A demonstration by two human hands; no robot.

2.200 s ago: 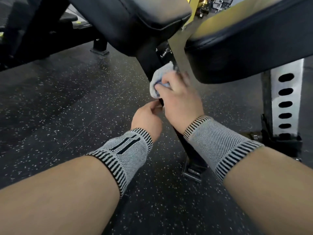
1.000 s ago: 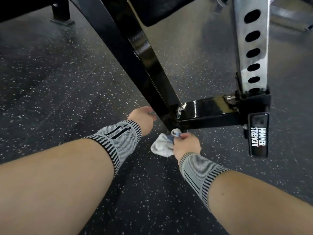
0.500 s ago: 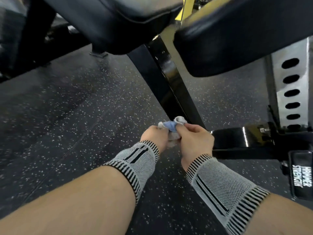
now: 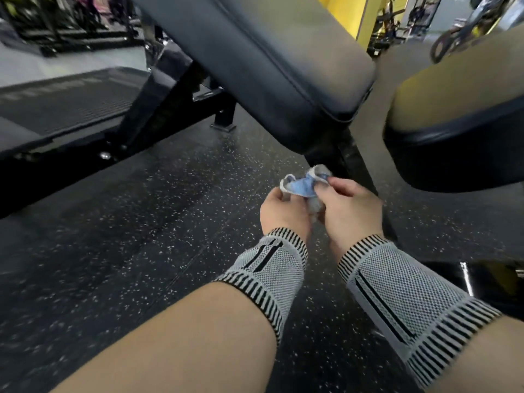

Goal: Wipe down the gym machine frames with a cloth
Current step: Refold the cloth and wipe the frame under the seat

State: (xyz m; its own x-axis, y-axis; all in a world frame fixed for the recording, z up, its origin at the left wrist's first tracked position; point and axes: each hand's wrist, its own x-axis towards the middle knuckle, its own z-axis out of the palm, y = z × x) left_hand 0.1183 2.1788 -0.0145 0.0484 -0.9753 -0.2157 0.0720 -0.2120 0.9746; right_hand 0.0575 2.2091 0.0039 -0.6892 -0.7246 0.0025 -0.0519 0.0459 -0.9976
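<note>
Both hands meet just right of frame centre, w/ the cloth (image 4: 304, 186) bunched between them. Left hand (image 4: 283, 212): fingers curled, tips pinching the cloth's left end at about 11 o'clock from the knuckles; the fingertips themselves are mostly hidden by the fabric. Right hand (image 4: 351, 211): thumb and forefinger pressed together on the cloth's right end, other fingers curled under, holding the lower wad against the palm. Cloth is light blue w/ a grey-white edge, crumpled, stretched a little between the two grips. It sits in front of the black frame post (image 4: 358, 168), at about 1 o'clock from the hands; can't tell if it touches the post.

Black seat pad (image 4: 269, 58) slants overhead at 12 o'clock; a second pad (image 4: 459, 131) is at 3 o'clock. Speckled rubber floor (image 4: 141, 236) below. Grey knit wrist sleeves w/ black stripes on both forearms, left (image 4: 269, 273) and right (image 4: 402, 290).

No readable writing or brand; the frame is motion-blurred.
</note>
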